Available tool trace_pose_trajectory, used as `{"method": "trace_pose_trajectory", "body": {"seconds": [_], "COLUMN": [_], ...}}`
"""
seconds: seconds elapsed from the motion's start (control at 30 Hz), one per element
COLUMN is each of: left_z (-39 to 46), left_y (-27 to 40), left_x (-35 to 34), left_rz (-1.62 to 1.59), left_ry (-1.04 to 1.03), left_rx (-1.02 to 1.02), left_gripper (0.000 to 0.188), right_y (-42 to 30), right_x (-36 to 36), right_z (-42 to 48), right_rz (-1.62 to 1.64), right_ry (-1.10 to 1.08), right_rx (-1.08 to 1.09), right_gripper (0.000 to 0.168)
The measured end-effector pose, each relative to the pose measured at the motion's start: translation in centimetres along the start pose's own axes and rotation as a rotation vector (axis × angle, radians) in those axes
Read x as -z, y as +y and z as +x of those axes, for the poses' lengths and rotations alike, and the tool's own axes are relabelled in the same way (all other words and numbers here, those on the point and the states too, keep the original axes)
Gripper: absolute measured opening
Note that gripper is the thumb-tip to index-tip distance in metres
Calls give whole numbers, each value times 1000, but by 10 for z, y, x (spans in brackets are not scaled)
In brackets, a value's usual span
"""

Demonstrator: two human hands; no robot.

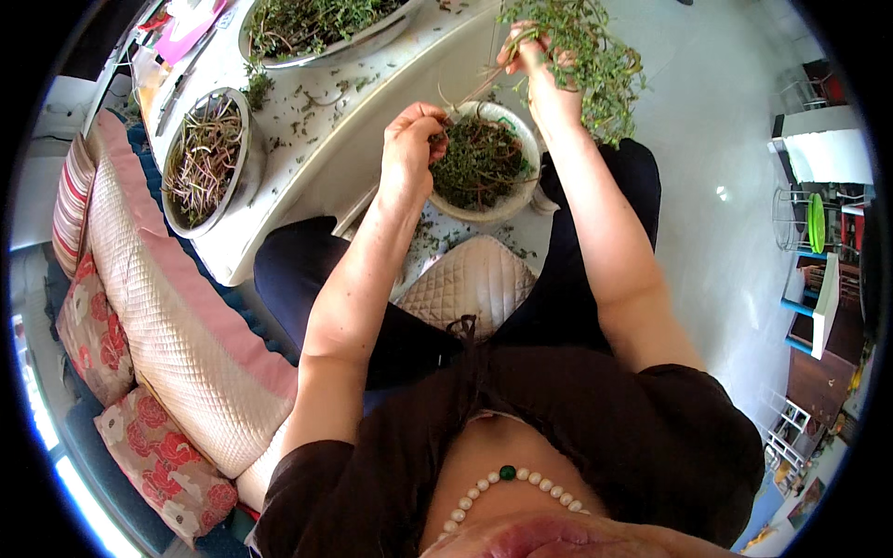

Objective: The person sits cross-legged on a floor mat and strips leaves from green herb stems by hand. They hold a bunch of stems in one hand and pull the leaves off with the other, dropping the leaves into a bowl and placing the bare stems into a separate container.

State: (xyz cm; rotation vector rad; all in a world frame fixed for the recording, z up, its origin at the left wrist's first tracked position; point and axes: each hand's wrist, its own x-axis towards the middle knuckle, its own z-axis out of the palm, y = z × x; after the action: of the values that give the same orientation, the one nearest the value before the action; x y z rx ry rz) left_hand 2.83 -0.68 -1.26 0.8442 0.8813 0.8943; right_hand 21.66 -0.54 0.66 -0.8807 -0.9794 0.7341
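My right hand is raised, gripping a large bunch of leafy greens with thin reddish stems; the leaves spill out beside the wrist. One long stem runs from this bunch toward my left hand, whose fingertips are pinched on the stem's end. Below both hands stands a pale round bucket holding a heap of picked leafy tops. My left fingers hover at the left side of its rim; whether they touch it cannot be told.
On the white table, a metal basin holds cut stems and a larger basin more greens. Leaf scraps litter table and floor. A quilted cushion shows between my knees. The sofa is at left, a green stool far right.
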Motion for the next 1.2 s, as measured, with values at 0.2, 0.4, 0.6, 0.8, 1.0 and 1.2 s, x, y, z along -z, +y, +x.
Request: {"method": "trace_pose_trajectory", "body": {"seconds": [0.2,0.4,0.6,0.8,1.0,1.2], "left_z": [-6,-13,1,4,2,-3], "left_y": [4,13,9,15,39,22], "left_x": [2,-5,13,5,7,-5], "left_rz": [273,574,-120,499,433,135], "left_ry": [-42,3,82,99,-48,-273], "left_rx": [-93,-296,-82,-454,-373,-99], "left_gripper": [13,11,8,24,28,22], "right_y": [-6,-10,-12,-2,7,5], "right_x": [1,4,0,3,-11,-32], "right_z": [4,4,3,5,-9,-27], "right_rz": [-7,-31,23,17,-1,145], "right_ry": [47,59,81,-31,-193,-163], "right_rx": [-47,-55,-33,-38,-49,-360], "right_gripper": [18,18,17,16,18,21]}}
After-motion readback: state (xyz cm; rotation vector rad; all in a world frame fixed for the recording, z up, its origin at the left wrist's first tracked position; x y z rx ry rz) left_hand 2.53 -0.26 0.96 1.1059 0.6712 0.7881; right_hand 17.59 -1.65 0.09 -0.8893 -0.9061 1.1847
